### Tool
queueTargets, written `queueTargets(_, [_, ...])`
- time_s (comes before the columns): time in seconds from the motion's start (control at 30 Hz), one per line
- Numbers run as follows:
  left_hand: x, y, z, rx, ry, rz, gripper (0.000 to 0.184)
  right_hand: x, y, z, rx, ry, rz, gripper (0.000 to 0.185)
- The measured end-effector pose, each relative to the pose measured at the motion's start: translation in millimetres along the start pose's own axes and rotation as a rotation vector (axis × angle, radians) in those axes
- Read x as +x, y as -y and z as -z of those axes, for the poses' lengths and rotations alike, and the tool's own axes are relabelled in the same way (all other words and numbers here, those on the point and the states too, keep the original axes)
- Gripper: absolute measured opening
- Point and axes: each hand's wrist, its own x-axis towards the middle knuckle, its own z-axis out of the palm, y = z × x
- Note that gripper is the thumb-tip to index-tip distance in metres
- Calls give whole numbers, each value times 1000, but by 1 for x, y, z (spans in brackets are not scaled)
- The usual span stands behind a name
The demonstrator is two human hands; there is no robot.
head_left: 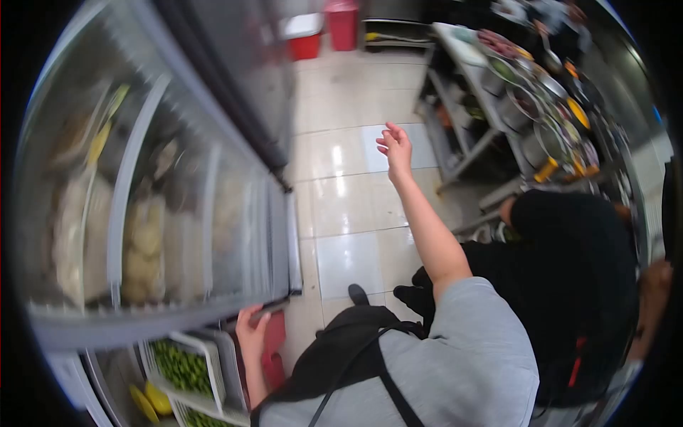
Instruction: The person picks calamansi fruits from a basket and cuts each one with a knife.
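Observation:
My right hand (pixel 395 147) is stretched out over the tiled floor with its fingers apart and nothing in it. Low on the left, my left hand (pixel 251 331) has its fingers apart beside the lower edge of a glass-fronted fridge door (pixel 163 320). Just left of this hand is a white basket (pixel 217 370) of green vegetables (pixel 181 366). A red container (pixel 274 338) shows behind the hand. Bags of pale food (pixel 146 242) are visible behind the glass.
A co-worker in black (pixel 576 285) bends close on my right. Beyond stands a steel counter (pixel 462 50) with pots and bowls; other people are at its far side. A red bin (pixel 341 25) and a red bucket with white lid (pixel 304 46) stand on the floor ahead.

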Motion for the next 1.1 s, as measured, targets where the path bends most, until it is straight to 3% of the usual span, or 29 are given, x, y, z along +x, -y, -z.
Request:
queueTargets(0.07, [-48, -12, -13, -3, -130, -2, 25, -40, 30, -10, -92, 320, 65, 31])
queueTargets(0.1, [-35, 8, 6, 0, -172, -28, 25, -67, 25, -63, -141, 485, 93, 30])
queueTargets(0.17, [-58, 11, -106, -312, -198, 67, 21, -74, 75, -29, -491, 807, 125, 27])
queueTargets(0.3, [-118, 48, -82, -343, -309, 124, 26, -194, 69, -63, -694, 1556, -190, 23])
queueTargets(0.4, [-178, 65, -63, -361, -379, 213, 25, -291, 44, -73, -756, 1924, -179, 21])
queueTargets(0.43, [-190, 72, -81, -415, -379, 282, 25, -300, 25, -70, -809, 1954, -256, 21])
queueTargets(0.5, [-223, 92, -70, -386, -435, 369, 24, -353, -5, -86, -839, 2139, 60, 22])
queueTargets(0.63, [-276, 149, -53, -397, -597, 396, 23, -425, -107, -119, -949, 2092, 523, 30])
queueTargets(0.7, [-289, 168, -37, -374, -696, 470, 18, -447, -166, -127, -1253, 1970, 863, 43])
queueTargets(0.73, [-289, 175, -22, -333, -737, 474, 16, -457, -188, -133, -1250, 1968, 866, 43])
queueTargets(0.8, [-282, 195, -1, -146, -834, 434, 12, -470, -215, -137, -1606, 1829, 1006, 62])
queueTargets(0.97, [-219, 256, 21, 307, -864, 350, 13, -465, -222, -148, -1648, 1809, 970, 66])
queueTargets(1.0, [-203, 261, 25, 416, -853, 338, 12, -464, -217, -152, -1683, 1810, 844, 65])
queueTargets(1.03, [-190, 257, 32, 436, -624, 533, 9, -468, -211, -158, -1699, 1828, 730, 65])
queueTargets(1.07, [-170, 278, 26, 499, -533, 594, 8, -472, -197, -165, -1679, 1836, 684, 64])
queueTargets(1.1, [-162, 286, 26, 530, -508, 530, 9, -470, -192, -166, -1569, 1823, 720, 60])
